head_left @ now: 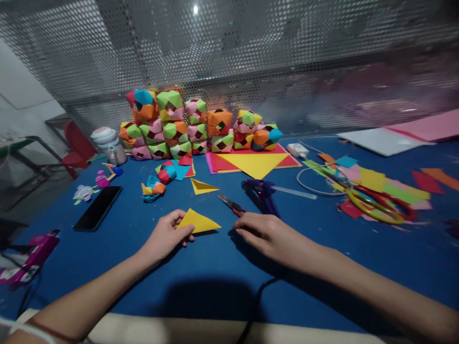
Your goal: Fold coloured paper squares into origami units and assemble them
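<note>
My left hand (168,236) holds a folded yellow paper triangle (197,223) between thumb and fingers, just above the blue table. To its right, my right hand (263,234) has its fingers curled together, and what they hold, if anything, is hidden. Close by its fingertips lies a slim pointed cutting tool (229,204) with a red and black handle; whether they touch cannot be made out. Another folded yellow piece (203,187) rests beyond my hands. A blue glue gun (263,191) with a clear stick stands behind my right hand.
Stacked colourful paper balls (172,129) line the mesh wall. Coloured sheets (256,162) lie before them. At right are yellow-and-red-handled scissors (376,208) among paper strips (398,191) and a white cable (304,188). A phone (98,209) and jar (109,145) are at left.
</note>
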The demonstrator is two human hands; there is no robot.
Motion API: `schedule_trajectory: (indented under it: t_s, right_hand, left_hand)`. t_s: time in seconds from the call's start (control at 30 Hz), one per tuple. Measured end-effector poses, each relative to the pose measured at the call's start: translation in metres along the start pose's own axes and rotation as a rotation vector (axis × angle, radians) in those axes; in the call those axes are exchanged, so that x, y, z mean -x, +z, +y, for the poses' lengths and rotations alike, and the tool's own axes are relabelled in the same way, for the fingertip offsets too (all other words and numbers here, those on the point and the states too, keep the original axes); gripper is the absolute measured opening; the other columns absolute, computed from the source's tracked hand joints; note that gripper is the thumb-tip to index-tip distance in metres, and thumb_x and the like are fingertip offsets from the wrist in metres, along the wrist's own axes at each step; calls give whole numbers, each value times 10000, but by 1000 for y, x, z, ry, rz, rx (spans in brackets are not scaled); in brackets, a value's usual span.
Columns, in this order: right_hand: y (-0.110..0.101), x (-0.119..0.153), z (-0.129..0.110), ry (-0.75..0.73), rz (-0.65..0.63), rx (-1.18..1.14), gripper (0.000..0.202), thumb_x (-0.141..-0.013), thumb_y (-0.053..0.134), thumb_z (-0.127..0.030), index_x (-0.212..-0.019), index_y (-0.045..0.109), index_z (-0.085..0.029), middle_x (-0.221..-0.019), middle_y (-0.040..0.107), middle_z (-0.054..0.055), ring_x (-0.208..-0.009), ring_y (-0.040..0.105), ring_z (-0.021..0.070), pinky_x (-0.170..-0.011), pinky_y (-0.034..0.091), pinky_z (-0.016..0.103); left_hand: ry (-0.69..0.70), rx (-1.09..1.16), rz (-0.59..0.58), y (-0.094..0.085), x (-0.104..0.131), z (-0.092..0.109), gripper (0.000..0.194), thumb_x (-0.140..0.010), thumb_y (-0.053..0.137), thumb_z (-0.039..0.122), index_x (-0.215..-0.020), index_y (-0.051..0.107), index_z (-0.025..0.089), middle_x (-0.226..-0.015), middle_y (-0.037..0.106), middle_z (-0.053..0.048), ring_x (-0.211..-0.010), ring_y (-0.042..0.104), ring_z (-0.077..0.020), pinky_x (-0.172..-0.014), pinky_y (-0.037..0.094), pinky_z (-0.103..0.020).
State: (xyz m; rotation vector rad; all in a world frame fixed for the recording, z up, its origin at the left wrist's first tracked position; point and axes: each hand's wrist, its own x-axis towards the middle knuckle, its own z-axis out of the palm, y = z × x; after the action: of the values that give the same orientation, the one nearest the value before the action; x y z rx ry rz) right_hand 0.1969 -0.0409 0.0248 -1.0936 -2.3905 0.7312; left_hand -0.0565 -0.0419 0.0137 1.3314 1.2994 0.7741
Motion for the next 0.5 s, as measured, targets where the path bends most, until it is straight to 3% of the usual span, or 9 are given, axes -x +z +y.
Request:
schedule_trajectory:
  t_s: [0.1, 0.2, 0.3, 0.4, 0.5]
  right_hand:
    - [-13, 31, 1, 9, -60, 45, 236, -912, 406, -252, -969, 628, -194, -902, 660, 61, -824, 606, 170, -733, 454, 291]
    - [-32, 64, 18, 110, -107, 103, 241, -916, 418, -289, -1023, 625, -226, -940, 670, 51, -831, 615, 171, -723, 458, 287]
    - [-60, 91, 58, 289, -54, 294, 247, -906, 436, -320, -1011, 630, -210, -950, 674, 75, -816, 625, 184, -714, 444, 295]
    - [-90, 110, 107, 636, 102, 591, 229, -890, 444, -258, -966, 640, -166, -990, 661, 128, -859, 619, 190, -691, 398, 279]
    - [-111, 118, 147, 839, 185, 690, 300, -884, 438, -317, -833, 635, -97, -871, 637, 218, -757, 619, 225, -578, 332, 312]
  left_hand:
    - [-9, -46, 2, -1, -2, 2, 270, -739, 640, 343, -891, 542, 143, -680, 616, -5, -595, 586, -112, -487, 436, -190]
    - [-18, -89, -7, 0, -5, 3, 281, -740, 633, 353, -909, 540, 149, -681, 620, -6, -593, 580, -115, -487, 430, -192]
    - [-22, -119, -3, 1, -7, 4, 295, -738, 635, 366, -913, 535, 150, -658, 615, -1, -577, 567, -113, -484, 421, -192]
    - [-16, -147, 9, 2, -9, 3, 310, -740, 635, 377, -921, 527, 150, -625, 608, 4, -541, 537, -104, -472, 406, -189]
    - [-12, -180, 13, 2, -11, 2, 320, -753, 625, 394, -930, 518, 151, -589, 604, 11, -493, 498, -91, -455, 391, -186]
